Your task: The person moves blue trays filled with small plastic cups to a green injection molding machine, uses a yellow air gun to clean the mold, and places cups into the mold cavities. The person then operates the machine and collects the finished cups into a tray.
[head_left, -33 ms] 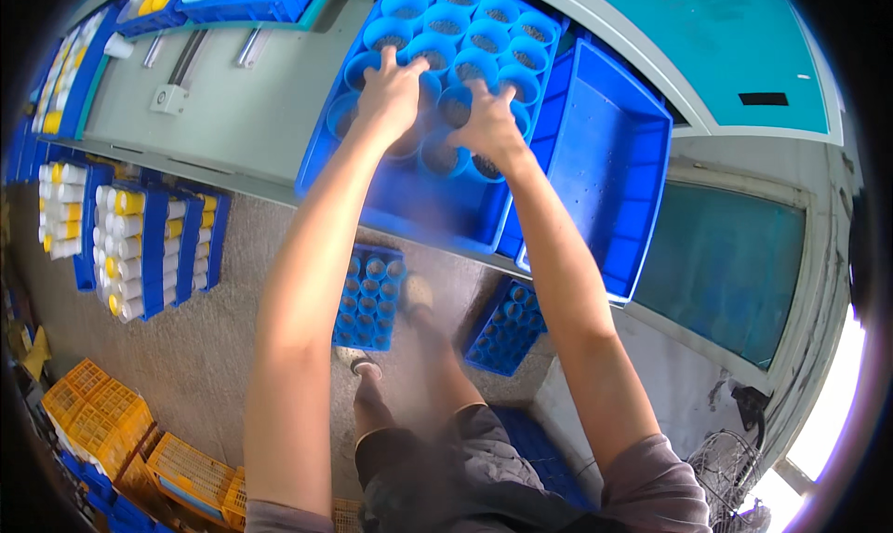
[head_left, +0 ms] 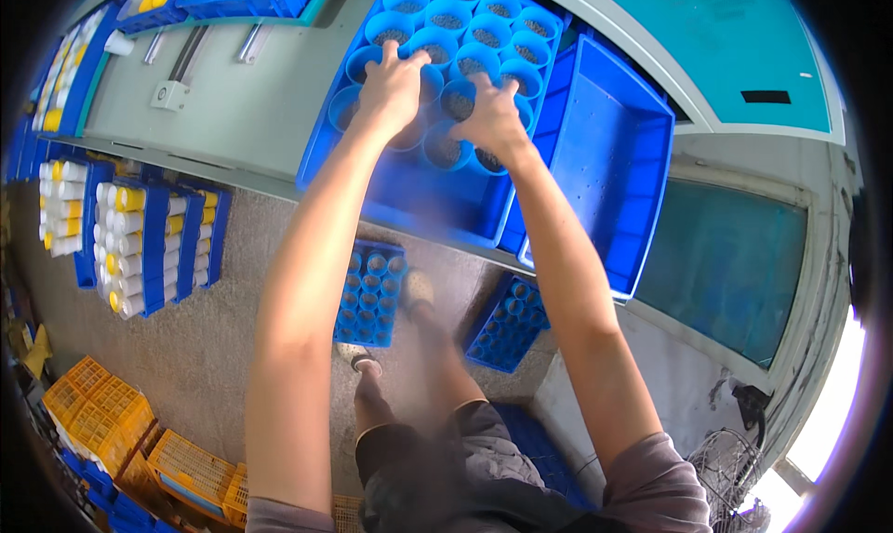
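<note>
Rows of round light-blue cups [head_left: 448,17] stand in a deep blue tray [head_left: 456,207], most with dark grey granules in them. My left hand [head_left: 391,91] lies over the cups at the left, fingers spread and fingertips at the rims. Beside it, my right hand [head_left: 493,119] reaches over the right-hand cups, its fingers apart and its thumb close to the rim of a front cup [head_left: 445,152]. The hands partly hide the cups under them. A bare strip of tray floor shows in front of the cups.
A second blue tray [head_left: 609,133] adjoins at the right. Two trays of blue cups [head_left: 370,296] [head_left: 512,321] lie on the floor near my feet. At the left stand racks of white and yellow bottles [head_left: 121,245]; yellow crates [head_left: 98,412] are at lower left.
</note>
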Available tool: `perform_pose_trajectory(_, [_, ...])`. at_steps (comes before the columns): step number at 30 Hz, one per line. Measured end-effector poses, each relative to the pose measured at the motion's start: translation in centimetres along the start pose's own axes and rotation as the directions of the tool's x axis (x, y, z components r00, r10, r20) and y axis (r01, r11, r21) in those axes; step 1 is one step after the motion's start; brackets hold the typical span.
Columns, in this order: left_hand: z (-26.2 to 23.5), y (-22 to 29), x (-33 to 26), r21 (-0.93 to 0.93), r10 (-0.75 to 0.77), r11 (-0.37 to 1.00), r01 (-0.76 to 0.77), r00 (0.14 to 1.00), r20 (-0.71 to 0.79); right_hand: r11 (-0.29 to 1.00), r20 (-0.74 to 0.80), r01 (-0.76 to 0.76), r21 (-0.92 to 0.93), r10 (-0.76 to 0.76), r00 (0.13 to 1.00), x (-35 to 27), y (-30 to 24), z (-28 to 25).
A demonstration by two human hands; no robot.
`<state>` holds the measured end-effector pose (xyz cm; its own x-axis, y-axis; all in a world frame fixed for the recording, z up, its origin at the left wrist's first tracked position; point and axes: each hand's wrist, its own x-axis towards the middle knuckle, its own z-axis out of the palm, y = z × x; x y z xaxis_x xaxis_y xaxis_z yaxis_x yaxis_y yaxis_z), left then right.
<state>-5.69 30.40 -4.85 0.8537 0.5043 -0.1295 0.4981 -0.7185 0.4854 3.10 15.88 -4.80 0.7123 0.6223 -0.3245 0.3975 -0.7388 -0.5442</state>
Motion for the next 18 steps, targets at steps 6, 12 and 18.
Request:
perform_pose_trajectory(6, [-3.5,2.3,-6.7,-0.177,0.122,0.966,-0.186,0.939,-0.322,0.977,-0.304,0.189,-0.098,-0.211,0.929,-7.8,-2.7,-3.8])
perform_pose_trajectory(12, [-9.6,8.3,-23.1,-0.21,0.103,0.929,-0.305,0.759,-0.643,0.975,-0.495,0.13,-0.181,-0.205,0.844,-26.2,-8.8,-6.6])
perform_pose_trajectory(18, [-5.0,4.1,-39.5,-0.434,-0.019,0.898,-0.069,0.981,-0.195,0.973,-0.316,-0.104,-0.207,0.034,0.948,-40.7,-7.6,3.0])
